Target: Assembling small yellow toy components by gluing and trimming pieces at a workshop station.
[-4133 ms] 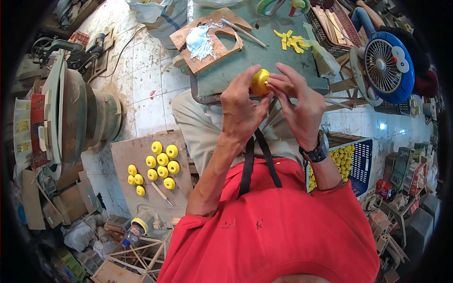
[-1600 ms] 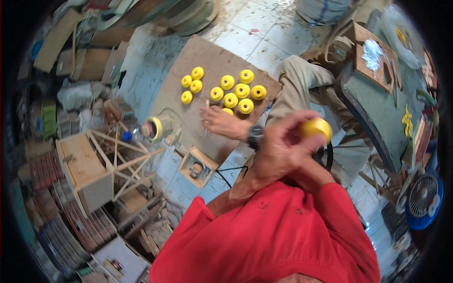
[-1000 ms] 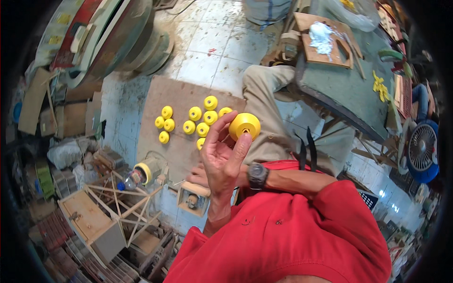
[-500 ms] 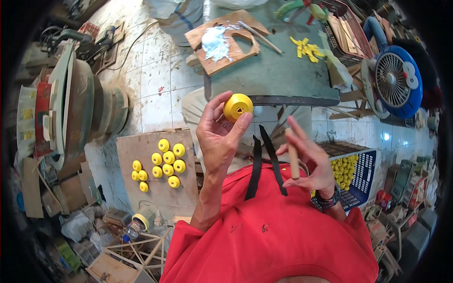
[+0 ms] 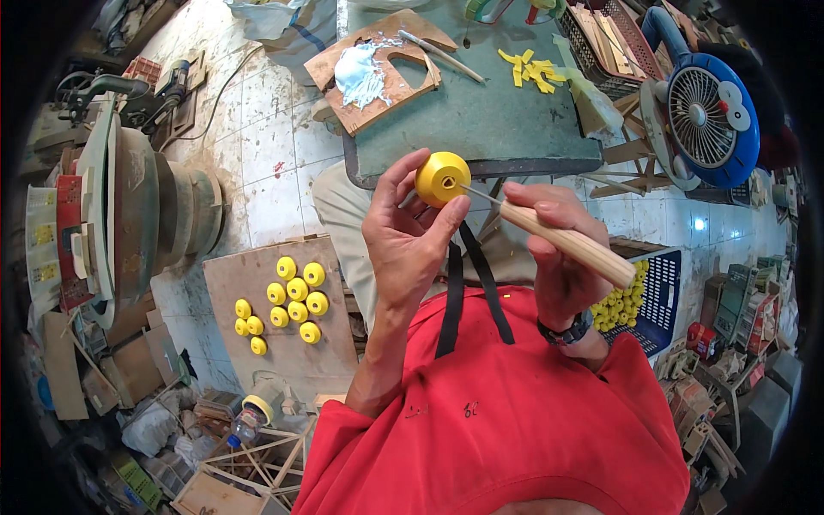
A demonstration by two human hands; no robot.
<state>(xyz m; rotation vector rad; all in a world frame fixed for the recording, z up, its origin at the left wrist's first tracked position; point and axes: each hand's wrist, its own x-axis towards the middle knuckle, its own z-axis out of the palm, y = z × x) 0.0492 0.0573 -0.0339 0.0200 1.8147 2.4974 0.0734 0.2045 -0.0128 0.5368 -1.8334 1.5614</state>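
Observation:
My left hand (image 5: 407, 227) pinches a round yellow piece (image 5: 442, 178) with a small hole in its middle, held up just before the near edge of the table. Closed round the wooden handle of a thin metal-tipped awl (image 5: 566, 244) is my right hand (image 5: 568, 262). The awl's tip points left and meets the yellow piece close to its hole; whether it is inside cannot be seen. More yellow pieces of the same kind (image 5: 297, 289) lie on a brown board (image 5: 225, 283) at the left.
On the green table (image 5: 481, 120) sit a wooden board (image 5: 403, 94) with white paste, a stick (image 5: 442, 57) and yellow strips (image 5: 532, 70). A blue fan (image 5: 711, 121) stands at the right, above a blue crate (image 5: 663, 296) of yellow pieces. Left is a large round machine (image 5: 137, 215).
My right hand has turned the awl from upright to slanting and brought its tip left to the yellow piece. My left hand still holds that piece. The view has shifted slightly.

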